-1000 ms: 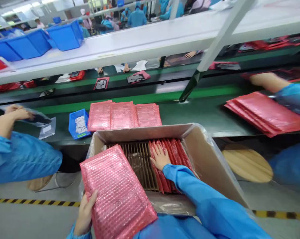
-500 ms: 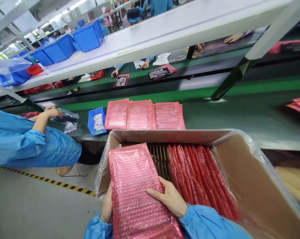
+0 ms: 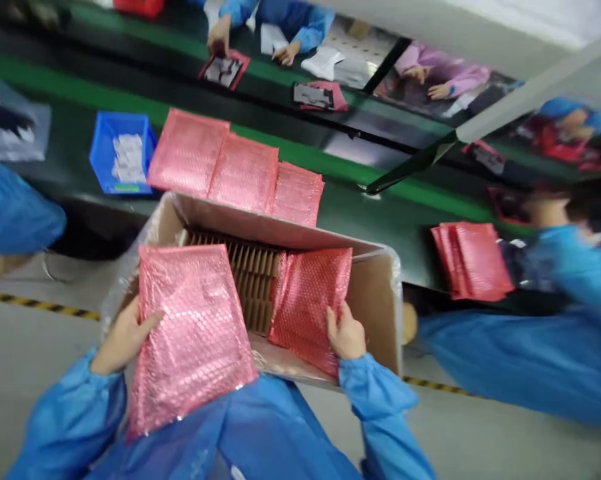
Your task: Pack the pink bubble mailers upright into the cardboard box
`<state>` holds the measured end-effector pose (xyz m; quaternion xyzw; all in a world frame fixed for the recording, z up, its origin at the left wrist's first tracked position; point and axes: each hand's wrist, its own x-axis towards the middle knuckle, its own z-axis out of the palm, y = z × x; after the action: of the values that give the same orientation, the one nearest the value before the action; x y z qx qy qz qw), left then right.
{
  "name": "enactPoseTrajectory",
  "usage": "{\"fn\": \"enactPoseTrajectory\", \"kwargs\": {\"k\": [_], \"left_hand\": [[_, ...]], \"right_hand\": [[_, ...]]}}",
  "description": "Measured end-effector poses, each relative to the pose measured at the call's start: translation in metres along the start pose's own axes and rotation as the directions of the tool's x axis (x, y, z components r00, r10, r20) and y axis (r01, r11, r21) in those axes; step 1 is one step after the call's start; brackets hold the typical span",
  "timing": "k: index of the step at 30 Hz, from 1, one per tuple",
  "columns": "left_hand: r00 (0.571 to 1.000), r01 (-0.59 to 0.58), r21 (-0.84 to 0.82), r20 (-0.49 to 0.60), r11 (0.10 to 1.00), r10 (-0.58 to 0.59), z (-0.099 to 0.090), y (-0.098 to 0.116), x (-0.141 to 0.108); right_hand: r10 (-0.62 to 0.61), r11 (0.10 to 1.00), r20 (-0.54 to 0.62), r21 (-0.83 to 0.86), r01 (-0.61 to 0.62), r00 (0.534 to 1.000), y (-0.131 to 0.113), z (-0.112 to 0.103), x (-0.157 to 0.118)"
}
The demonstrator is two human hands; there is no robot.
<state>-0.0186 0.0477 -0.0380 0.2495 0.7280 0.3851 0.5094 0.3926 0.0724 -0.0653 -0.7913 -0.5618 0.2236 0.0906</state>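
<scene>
"Pouches held on both sides?"

"Yes. The left grip [image 3: 125,337] is clamped on the left edge of a pink bubble pouch [image 3: 193,333], thumb on top; whether others lie beneath, I can't tell. The right grip [image 3: 349,333] is clamped on the edge of red pouches [image 3: 310,300] leaning inside the carton [image 3: 375,287]."

"How would you handle them well?"

"Pinch lightly, hold the left one flat, and square the red ones so they don't crumple against the cardboard dividers [image 3: 253,280]."

"Anything in the way?"

"The plastic liner [image 3: 396,267] on the rim could snag a corner. Beyond, on the green worktop [image 3: 380,223], pink stacks [image 3: 245,173] sit beside a blue bin [image 3: 105,143] of white slips [image 3: 129,158]; a slanting post [image 3: 420,163] stands further right."
</scene>
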Motion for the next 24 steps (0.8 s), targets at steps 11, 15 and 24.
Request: {"fn": "enactPoseTrajectory", "kwargs": {"k": [11, 15, 24], "left_hand": [[0.951, -0.137, 0.208, 0.301, 0.969, 0.070, -0.003, -0.025, 0.005], [0.943, -0.165, 0.205, 0.320, 0.965, 0.093, -0.003, -0.025, 0.005], [0.938, -0.198, 0.174, 0.318, 0.965, 0.135, -0.003, -0.033, 0.001]], "right_hand": [[-0.108, 0.729, 0.320, -0.618, 0.294, 0.941, -0.057, 0.019, 0.028], [-0.006, 0.720, 0.362, -0.646, 0.255, 0.932, -0.083, 0.080, 0.039], [0.002, 0.714, 0.439, -0.630, 0.307, 0.898, -0.067, 0.094, 0.020]]}}
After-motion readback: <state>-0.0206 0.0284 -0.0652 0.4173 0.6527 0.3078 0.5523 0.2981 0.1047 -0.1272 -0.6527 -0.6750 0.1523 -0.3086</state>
